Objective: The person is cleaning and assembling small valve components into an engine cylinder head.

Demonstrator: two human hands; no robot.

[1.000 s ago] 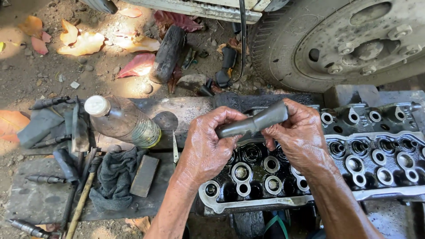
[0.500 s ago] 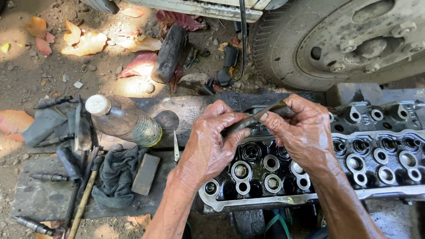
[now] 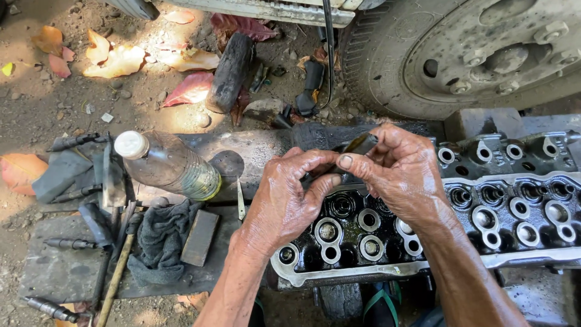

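Note:
Both my hands are together over the left end of a black, oily cylinder head (image 3: 484,212) with several round valve seats. My left hand (image 3: 290,200) and my right hand (image 3: 399,172) both pinch a short dark metal tube-like tool (image 3: 357,145), held just above the head. Most of the tool is hidden by my fingers; only its upper end shows.
A plastic bottle with yellowish liquid (image 3: 169,166) lies left of my hands on a dark board (image 3: 60,272), beside a grey rag (image 3: 160,239), a flat metal block (image 3: 200,237) and several long tools (image 3: 115,266). A vehicle wheel (image 3: 472,54) stands behind. Dry leaves lie on the dirt.
The tool was held out long and plainly visible between my hands; now my hands have closed in around it and lowered slightly toward the cylinder head.

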